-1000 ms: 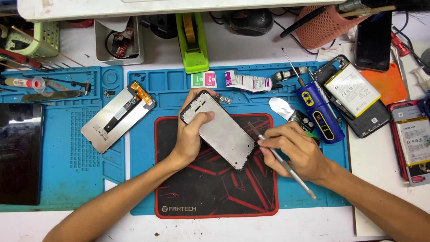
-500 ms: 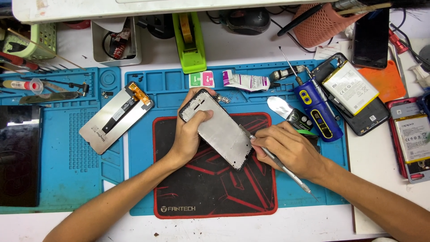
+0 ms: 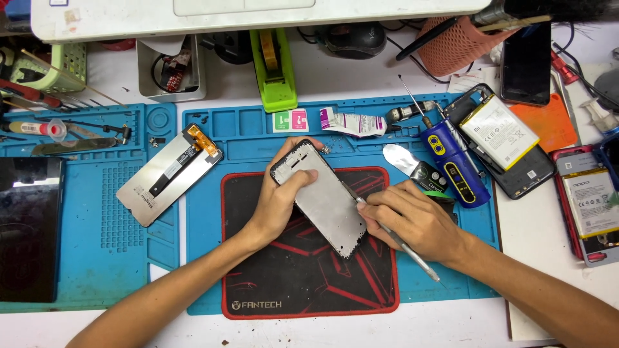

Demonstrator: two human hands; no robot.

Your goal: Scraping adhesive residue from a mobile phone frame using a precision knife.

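phone frame under the tool, its screen already lifted off

nearest the camera, two bare forearms reach in over a black and red mat (image 3: 303, 270) that lies on a blue repair mat (image 3: 97, 225) on the worktop (image 3: 451, 325). the left hand (image 3: 280, 203) has its grip clamped around the upper end of a stripped phone frame (image 3: 325, 203), thumb over its grey face, holding it tilted across the black mat. the right hand (image 3: 412, 222) has its grip closed on a thin metal tool (image 3: 400, 241), pen-fashion, with the tip touching the frame's right edge about halfway down.

judging by what lies around, the work looks well advanced in its taking-apart stage: the frame shows bare grey metal with no glass on it, and a detached display panel (image 3: 169, 175) with an orange flex end rests face down to the left on the blue mat, well apart from the hands. the edge of the frame seems to be what is left to work, though what the tip is lifting or scraping is too small to tell.

farther back lie a blue electric screwdriver (image 3: 454, 161), an opened phone with its battery showing (image 3: 509, 138), a small adhesive tube (image 3: 353, 122) and a green tape dispenser (image 3: 276, 64).
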